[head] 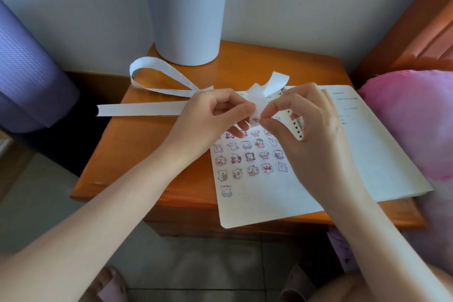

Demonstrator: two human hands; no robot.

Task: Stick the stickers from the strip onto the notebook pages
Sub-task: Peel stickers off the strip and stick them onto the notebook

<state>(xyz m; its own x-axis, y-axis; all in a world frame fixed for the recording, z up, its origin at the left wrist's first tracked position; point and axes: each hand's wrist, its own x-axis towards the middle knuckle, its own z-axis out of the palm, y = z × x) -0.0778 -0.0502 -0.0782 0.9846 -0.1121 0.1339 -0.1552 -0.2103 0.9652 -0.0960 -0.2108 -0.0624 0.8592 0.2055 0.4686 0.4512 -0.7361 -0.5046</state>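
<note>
Both hands meet just above the open spiral-bound notebook with white pages (257, 203), which lies on the orange wooden bedside table (147, 154). The left hand (213, 115) pinches the near end of the long white paper sticker strip (137, 109), fingers curled round it. The rest of the strip trails away to the left in a loop across the tabletop. The right hand (308, 125) closes thumb and forefinger on a small sticker (256, 119) at the strip's edge, so this looks like the peeling step.

Rows of little cartoon bear stickers (250, 156) already fill much of the left page, and the bottom row holds just one. Next, I'd say, comes a clean lift off the backing, then a press-down beside that lone sticker.
</note>
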